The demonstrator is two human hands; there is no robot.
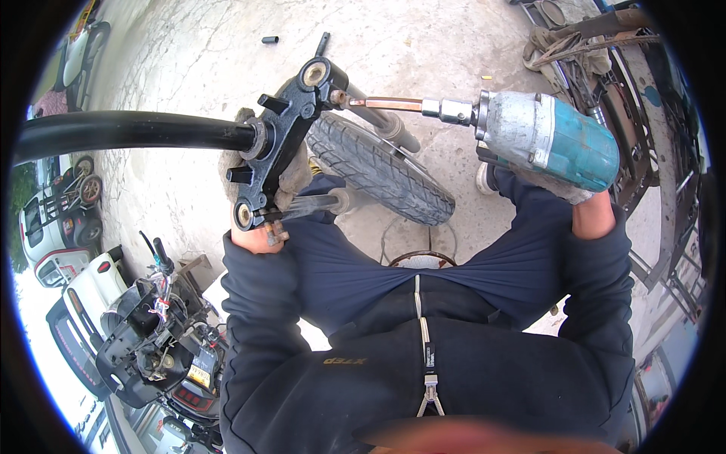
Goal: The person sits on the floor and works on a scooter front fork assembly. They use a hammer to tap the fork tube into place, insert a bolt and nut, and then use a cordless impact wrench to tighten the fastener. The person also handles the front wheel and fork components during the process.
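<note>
My left hand [295, 179], in a grey work glove, is closed around the black fork clamp [287, 125] of a motorcycle front fork, beneath its steering stem [159, 130]. Fork legs [395, 130] run from the clamp to a wheel with a treaded tyre [386, 170] between my knees. In my gloved right hand [548, 183], mostly hidden under the tool, is a teal and silver impact wrench [563, 136]. Its socket adapter [454, 111] carries a long copper-coloured bit [389, 104], whose tip meets a rusty bolt [339, 98] at the clamp's far end. Two more rusty bolts [276, 231] show at the near end.
A small black sleeve [270, 39] lies on the cracked concrete floor [204, 68]. Metal frames and parts [628, 98] crowd the right side. A partly stripped scooter [162, 348] stands at lower left, with parked vehicles [57, 219] beyond. A rusty-rimmed round object [422, 259] sits between my thighs.
</note>
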